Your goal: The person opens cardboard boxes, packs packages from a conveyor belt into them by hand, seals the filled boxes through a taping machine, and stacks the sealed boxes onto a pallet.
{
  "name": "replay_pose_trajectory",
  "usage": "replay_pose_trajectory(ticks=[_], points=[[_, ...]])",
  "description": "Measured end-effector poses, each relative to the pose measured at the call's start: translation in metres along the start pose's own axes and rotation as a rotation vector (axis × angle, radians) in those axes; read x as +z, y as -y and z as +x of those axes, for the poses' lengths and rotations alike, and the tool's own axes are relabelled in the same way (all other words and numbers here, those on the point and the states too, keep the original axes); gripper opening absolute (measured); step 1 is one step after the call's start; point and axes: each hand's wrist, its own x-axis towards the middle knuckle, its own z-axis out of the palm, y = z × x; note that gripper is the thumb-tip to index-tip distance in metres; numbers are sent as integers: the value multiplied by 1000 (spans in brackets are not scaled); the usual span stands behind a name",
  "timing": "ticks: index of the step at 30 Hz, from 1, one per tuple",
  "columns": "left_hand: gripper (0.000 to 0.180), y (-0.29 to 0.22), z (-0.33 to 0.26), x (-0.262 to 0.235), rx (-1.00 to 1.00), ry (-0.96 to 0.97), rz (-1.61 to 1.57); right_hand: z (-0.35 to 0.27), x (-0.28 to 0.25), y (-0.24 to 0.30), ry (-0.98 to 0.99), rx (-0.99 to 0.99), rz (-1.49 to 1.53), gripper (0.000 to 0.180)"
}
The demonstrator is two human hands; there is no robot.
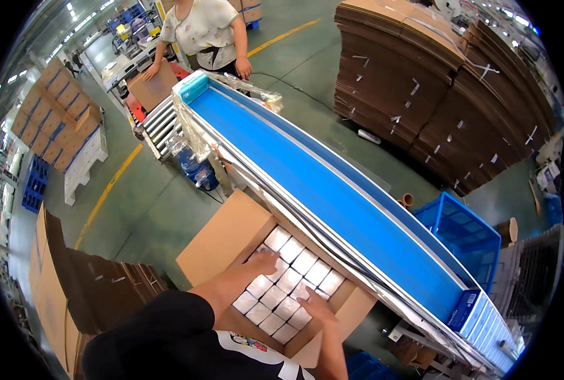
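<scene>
Below me an open cardboard carton (pixel 225 237) holds rows of small white packs in clear film (pixel 273 296), standing close together. My left hand (pixel 264 261) reaches over the carton's far left part, its fingers stretched out on the tops of the packs. On the right side of the carton, my right hand (pixel 316 306) rests with spread fingers on other packs near the wall. Neither hand grips anything that I can see. Carton flaps stand folded outward at the left and right.
A blue conveyor belt (pixel 307 180) slants past the carton, with a teal pack (pixel 193 87) at its far end and blue-white packs (pixel 478 316) at its near end. Flat cardboard stacks (pixel 402 82) and a blue crate (pixel 465 234) stand beyond. A co-worker (pixel 206 35) stands by a roller conveyor (pixel 163 128).
</scene>
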Motion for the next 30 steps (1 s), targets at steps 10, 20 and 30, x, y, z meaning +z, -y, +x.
replay_pose_trajectory(ticks=[10, 20, 30], points=[[56, -96, -60, -28, 532, 187, -129, -252, -282, -72, -785, 57, 485, 45], [61, -104, -134, -92, 685, 195, -300, -327, -306, -288, -1276, 1022, -514, 53], [42, -119, -137, -223, 776, -29, -1037, -273, -330, -209, -1317, 617, -234, 58]])
